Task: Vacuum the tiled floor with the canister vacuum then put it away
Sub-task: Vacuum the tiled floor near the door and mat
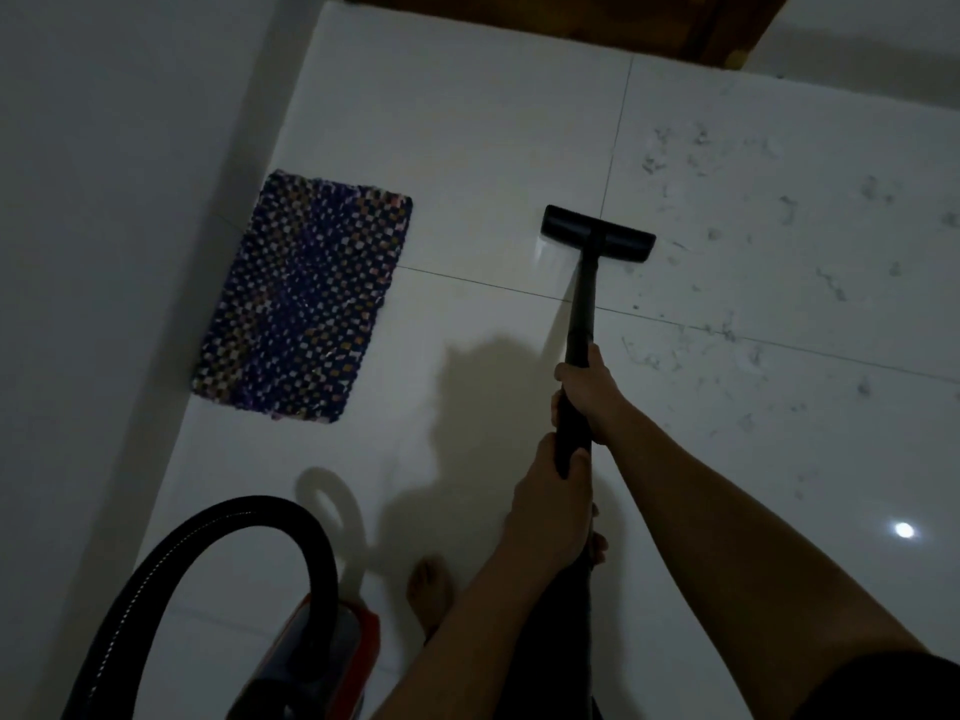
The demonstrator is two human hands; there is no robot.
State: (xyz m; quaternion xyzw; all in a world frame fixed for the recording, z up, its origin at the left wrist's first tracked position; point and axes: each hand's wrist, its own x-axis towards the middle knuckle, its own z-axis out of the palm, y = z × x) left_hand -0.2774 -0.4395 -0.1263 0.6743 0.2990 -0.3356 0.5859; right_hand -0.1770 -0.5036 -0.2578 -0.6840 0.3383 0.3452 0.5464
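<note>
Two hands, left hand (550, 511) and right hand (587, 392), grip wand (579, 324); nozzle (597, 233) on floor (467, 148).

A: Dim overall, isn't it?
B: Yes, murky and soft. One small bright glare spot (904, 530) shines on the glossy floor (467, 148) at right.
A: Shadows?
B: A dark shadow (483, 407) falls left of the arms. Edges bow noticeably.

One canister vacuum (317, 662), red and dark, at the lower left; one black ribbed hose (208, 543) arching from it; one black wand (579, 324) ending in one flat floor head (597, 233); two hands, the left hand (550, 511) and the right hand (587, 392), both wrapped around the wand; one bare foot (430, 597); one woven chequered mat (304, 296); many scattered bits of debris (779, 252) on the tiled floor (467, 148).
</note>
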